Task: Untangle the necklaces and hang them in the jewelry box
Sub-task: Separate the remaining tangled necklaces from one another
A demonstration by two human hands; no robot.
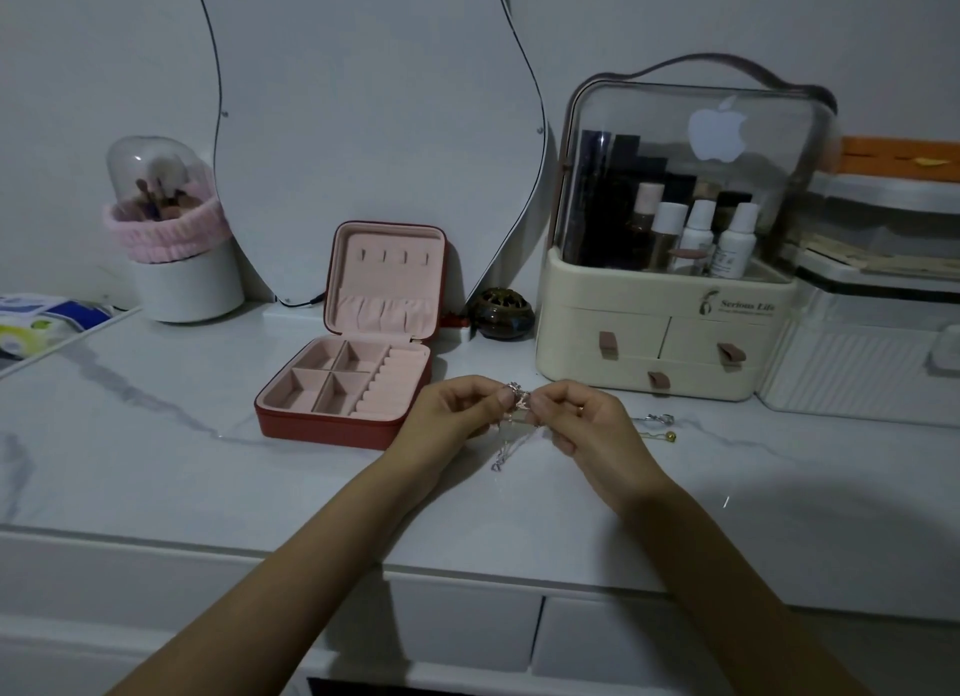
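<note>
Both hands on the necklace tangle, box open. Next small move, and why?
Probably ease the two pinches apart to loosen the knot. The left hand and right hand both pinch the tangled necklaces, whose chains dangle together below. The jewelry box stands open, its lid hooks bare, so hanging looks premature.

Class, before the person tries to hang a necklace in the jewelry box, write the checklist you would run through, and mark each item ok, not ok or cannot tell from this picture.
1. Jewelry box lid open, hooks in the lid showing: ok.
2. Hooks free of other chains: ok, none hang there.
3. Tangled necklaces held securely: ok, left hand and right hand both pinch the bundle above the table.
4. Chains separated: not ok, they bunch between the fingers, with strands dangling below.
5. Clasp located: cannot tell, too small.
6. Other jewelry out of the way: ok, it lies apart, to the right.
</note>
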